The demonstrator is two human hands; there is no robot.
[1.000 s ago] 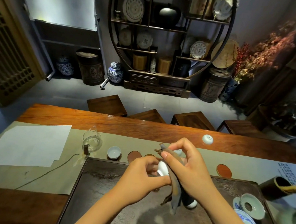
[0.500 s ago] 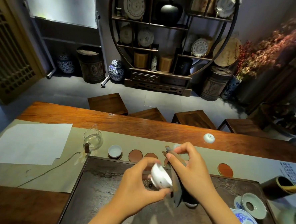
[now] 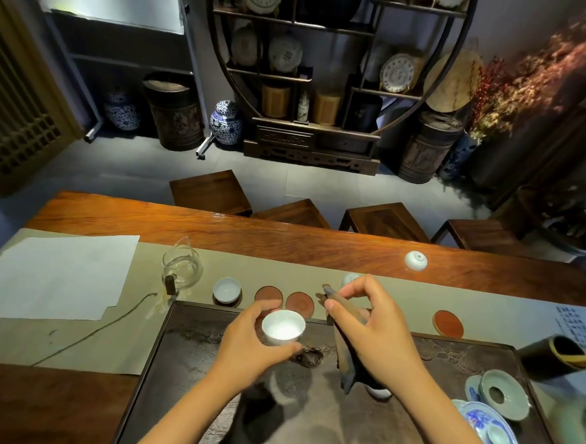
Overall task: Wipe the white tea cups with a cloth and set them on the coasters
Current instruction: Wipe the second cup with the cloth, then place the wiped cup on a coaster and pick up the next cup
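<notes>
While the left hand (image 3: 255, 344) curls its fingers and thumb round a white tea cup (image 3: 283, 327), mouth up, above the far edge of the dark tea tray (image 3: 186, 369), the right hand (image 3: 374, 324) pinches a dark cloth (image 3: 347, 348) between thumb and fingers, and the cloth hangs down over the tray. Cup and cloth are apart.

Just beyond the tray's far rim, on the pale green table runner (image 3: 82, 339), a row of round coasters runs left to right. The leftmost already carries a second white cup (image 3: 226, 290). Two bare reddish coasters come next, one (image 3: 269, 296) just beside the other (image 3: 299, 304), both close behind the held cup. Another bare coaster (image 3: 448, 322) sits well to the right. The right hand and cloth cover the stretch of the row between them, and a pale cup-like shape (image 3: 350, 279) shows only partly behind the fingers.

An upturned white cup (image 3: 415, 260) rests on the bare wood of the table (image 3: 283, 238). A glass pitcher (image 3: 181, 267) stands left of the coasters, beside a white sheet of paper (image 3: 55, 276). Blue-and-white dishes (image 3: 488, 426) and a pale green lid (image 3: 504, 394) crowd the tray's right corner.
</notes>
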